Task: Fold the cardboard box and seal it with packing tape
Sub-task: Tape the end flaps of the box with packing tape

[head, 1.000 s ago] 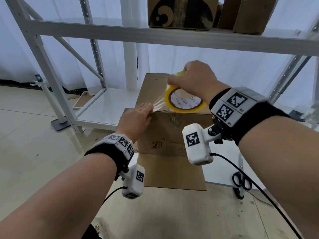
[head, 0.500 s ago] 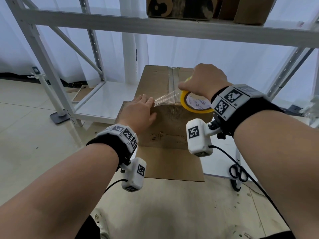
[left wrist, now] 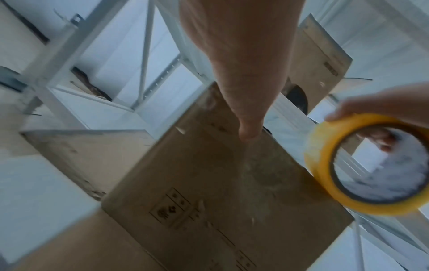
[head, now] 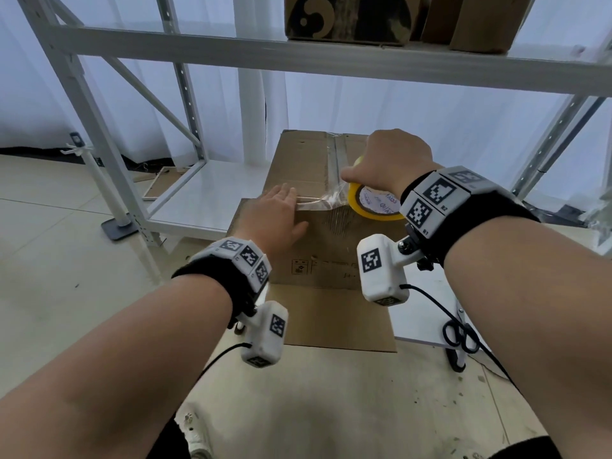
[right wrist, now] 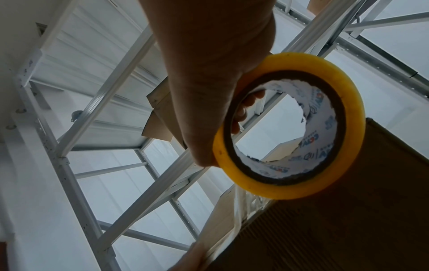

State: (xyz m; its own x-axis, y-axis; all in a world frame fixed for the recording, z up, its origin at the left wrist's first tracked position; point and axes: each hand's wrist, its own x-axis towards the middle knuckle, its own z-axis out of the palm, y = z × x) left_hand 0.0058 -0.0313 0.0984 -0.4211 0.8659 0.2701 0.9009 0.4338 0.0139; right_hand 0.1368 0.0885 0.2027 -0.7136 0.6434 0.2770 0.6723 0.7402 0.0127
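Observation:
A brown cardboard box (head: 304, 167) stands folded in front of me, with clear tape running along its top seam. My left hand (head: 275, 217) lies flat with straight fingers on the box's near top edge and presses the end of a clear tape strip (head: 318, 205) onto it. My right hand (head: 384, 164) grips the yellow tape roll (head: 374, 207) at the right end of that strip, close above the edge. The right wrist view shows fingers curled through the tape roll (right wrist: 290, 126). In the left wrist view the box (left wrist: 220, 192) fills the middle, the tape roll (left wrist: 371, 165) at right.
A white metal shelf rack (head: 205, 193) stands behind and left of the box. Cardboard boxes (head: 347, 18) sit on its upper shelf. Black-handled scissors (head: 460, 336) lie at the right on a white surface. The box's lower flap (head: 331, 319) hangs toward me.
The right hand has brought the tape roll down and to the right, close to the box's near top edge. The left hand has stayed pressed on the tape end.

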